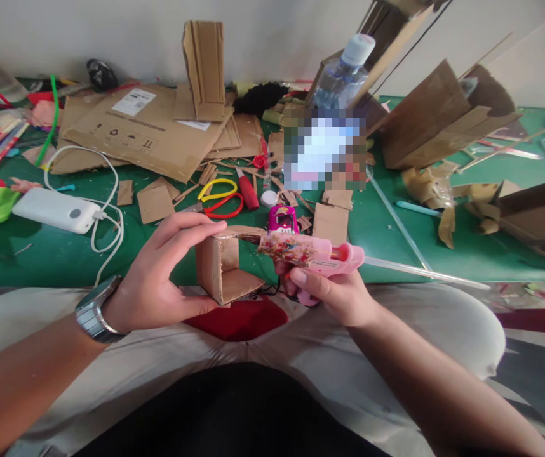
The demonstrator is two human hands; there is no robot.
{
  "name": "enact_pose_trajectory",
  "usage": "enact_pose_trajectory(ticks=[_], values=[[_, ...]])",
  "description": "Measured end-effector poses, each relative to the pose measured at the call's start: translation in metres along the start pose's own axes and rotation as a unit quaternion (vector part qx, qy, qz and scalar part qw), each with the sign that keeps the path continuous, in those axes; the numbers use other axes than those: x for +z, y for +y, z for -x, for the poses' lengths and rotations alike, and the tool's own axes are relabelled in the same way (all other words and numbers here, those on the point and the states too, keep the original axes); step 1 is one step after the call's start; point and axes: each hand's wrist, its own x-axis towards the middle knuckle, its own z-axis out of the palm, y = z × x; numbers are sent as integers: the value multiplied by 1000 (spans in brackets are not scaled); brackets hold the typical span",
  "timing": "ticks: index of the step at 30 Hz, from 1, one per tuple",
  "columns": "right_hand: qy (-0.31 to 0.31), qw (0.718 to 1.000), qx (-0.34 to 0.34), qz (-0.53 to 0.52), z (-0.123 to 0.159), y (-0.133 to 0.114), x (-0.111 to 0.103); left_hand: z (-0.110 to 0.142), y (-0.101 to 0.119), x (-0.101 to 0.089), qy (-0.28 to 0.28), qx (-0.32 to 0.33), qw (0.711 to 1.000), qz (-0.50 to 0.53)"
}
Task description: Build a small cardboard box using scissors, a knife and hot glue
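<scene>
My left hand (158, 273) grips a small open cardboard box (241, 285) between thumb and fingers, near the table's front edge. The box's open side faces right. In my right hand (334, 292) is a pink hot glue gun (296, 249), its front part crusted with coloured residue. A clear glue stick (425, 273) sticks out from its back end. The gun's tip lies at the upper edge of the box; whether it touches the cardboard I cannot tell. Just behind the gun sits a small magenta toy-like object (282, 219).
Behind the box lie scissors (222, 198) with red and yellow handles and a red-handled knife (248, 190). A white power bank (56, 209) with a cable is at left. Flattened cardboard (153, 136), a water bottle (342, 76) and larger cardboard pieces (444, 117) stand farther back.
</scene>
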Motion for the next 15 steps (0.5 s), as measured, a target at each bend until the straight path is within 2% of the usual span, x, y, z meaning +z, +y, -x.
enact_pose_trajectory(ticks=[4,15], values=[[-18,998,24,-55,0,0,0,0,0,0,-1,4,1000,5],[4,998,16,-56,-2,-1,5,-1,1,-1,-3,9,1000,-6]])
